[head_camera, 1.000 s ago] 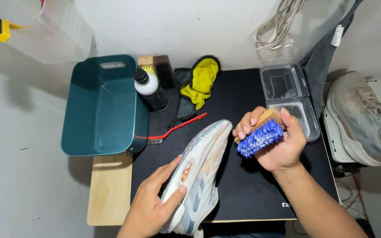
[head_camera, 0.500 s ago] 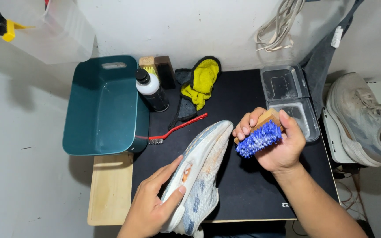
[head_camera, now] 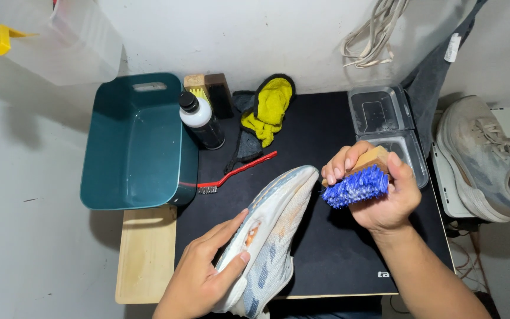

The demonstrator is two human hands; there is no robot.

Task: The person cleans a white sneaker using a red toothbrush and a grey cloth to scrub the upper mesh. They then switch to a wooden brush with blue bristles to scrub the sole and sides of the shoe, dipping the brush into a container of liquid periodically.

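Single head-worn view, looking steeply down from close above the worktop [head_camera: 337, 260], facing the wall behind it; both forearms are entering from the bottom edge of the frame.

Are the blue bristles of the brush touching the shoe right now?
No: the right hand holds the blue-bristled brush just off the white shoe, which the left hand grips.

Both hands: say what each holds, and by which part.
Left hand grips the white sneaker near its heel. Right hand holds the blue-bristled brush by its wooden back.
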